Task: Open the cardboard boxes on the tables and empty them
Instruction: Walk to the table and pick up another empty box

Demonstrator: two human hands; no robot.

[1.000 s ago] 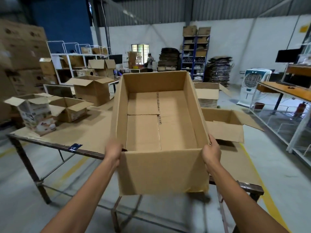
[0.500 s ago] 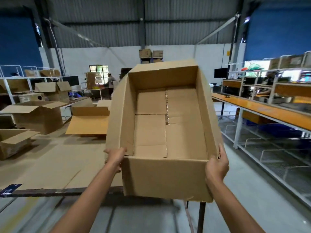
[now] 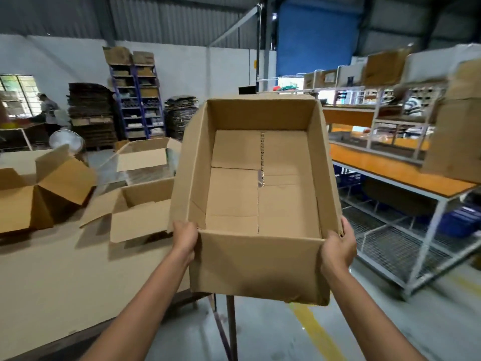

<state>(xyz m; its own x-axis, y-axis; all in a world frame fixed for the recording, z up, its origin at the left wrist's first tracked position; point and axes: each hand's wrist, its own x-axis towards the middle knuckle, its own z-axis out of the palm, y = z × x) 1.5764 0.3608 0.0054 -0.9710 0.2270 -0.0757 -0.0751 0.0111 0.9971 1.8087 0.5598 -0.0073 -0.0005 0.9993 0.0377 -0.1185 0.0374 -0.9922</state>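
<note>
While it is held up in the centre of the frame, clear of the tabletop (image 3: pixel 52 282), the cardboard box (image 3: pixel 260 183) tilts its open top toward the camera. Interior bare, 0 items visible. Left hand (image 3: pixel 185 237) grips the near-left corner; right hand (image 3: pixel 338 246) grips the near-right corner. Judgement: this box is opened and emptied. At left of frame, near open box (image 3: pixel 138 225), left open box (image 3: pixel 23 201) and far open box (image 3: pixel 145 157) sit flaps up, contents unseen. Stacked box (image 3: pixel 458 142), right edge, is blurred and possibly unopened.
</note>
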